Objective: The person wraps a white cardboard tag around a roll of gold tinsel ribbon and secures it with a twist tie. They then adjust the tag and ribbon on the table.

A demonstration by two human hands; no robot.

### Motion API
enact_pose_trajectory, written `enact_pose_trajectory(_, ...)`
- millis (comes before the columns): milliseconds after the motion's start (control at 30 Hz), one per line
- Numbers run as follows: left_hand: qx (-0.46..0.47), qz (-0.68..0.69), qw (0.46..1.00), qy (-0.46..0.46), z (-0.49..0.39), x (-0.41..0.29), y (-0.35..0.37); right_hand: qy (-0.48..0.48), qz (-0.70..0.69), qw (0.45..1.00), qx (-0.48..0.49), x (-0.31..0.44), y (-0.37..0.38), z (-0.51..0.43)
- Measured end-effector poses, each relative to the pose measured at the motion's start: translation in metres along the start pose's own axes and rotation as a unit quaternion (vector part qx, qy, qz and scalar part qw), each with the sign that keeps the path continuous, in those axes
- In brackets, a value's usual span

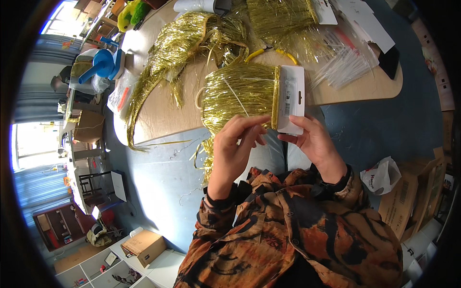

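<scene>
A bundle of gold metallic tinsel fringe (237,90) is wrapped around a white header card (293,93) with a hang slot, a barcode and printed writing. My right hand (320,144) holds the card's near corner, thumb on top and fingers beneath. My left hand (234,149) is at the near edge of the fringe, fingers partly curled; whether they grip anything cannot be told. One thin white plastic strip (236,96) lies slantwise across the fringe, its lower end near my left fingers. A second white strip (257,78) runs along it farther up.
Loose gold fringe (194,36) and another carded bundle (281,14) lie on the wooden table (169,118). Yellow-handled pliers (255,54) are partly covered. A bag of white cable ties (342,68) sits right, a blue plastic device (102,64) left. Cardboard boxes (399,198) stand behind right.
</scene>
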State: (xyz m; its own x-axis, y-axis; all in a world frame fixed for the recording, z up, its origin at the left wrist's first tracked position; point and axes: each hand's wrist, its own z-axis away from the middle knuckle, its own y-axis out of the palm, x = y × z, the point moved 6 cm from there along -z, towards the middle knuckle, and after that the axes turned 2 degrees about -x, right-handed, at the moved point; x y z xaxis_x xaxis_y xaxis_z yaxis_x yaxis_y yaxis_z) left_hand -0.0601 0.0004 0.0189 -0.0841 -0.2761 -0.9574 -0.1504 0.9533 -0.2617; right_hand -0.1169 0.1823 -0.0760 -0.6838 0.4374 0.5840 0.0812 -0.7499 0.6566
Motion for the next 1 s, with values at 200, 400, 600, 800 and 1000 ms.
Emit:
enact_pose_trajectory(200,0.012,0.127,0.991,0.037,0.016,-0.012,-0.009,0.020,0.005,0.999,0.035,-0.006,-0.003,-0.003)
enact_pose_trajectory(400,-0.180,0.088,0.979,0.043,0.025,-0.006,-0.018,-0.040,0.064,0.997,0.018,-0.004,-0.018,0.006)
enact_pose_trajectory(600,-0.203,-0.020,0.977,0.062,0.023,-0.006,0.006,-0.071,0.069,0.995,0.027,0.001,-0.024,0.006)
enact_pose_trajectory(800,-0.163,-0.039,0.983,0.081,0.013,-0.002,0.025,-0.067,0.084,0.994,0.002,0.001,-0.032,0.007)
enact_pose_trajectory(1000,-0.165,-0.031,0.984,0.052,0.018,-0.003,0.024,-0.060,0.083,0.995,0.013,0.000,-0.034,0.004)
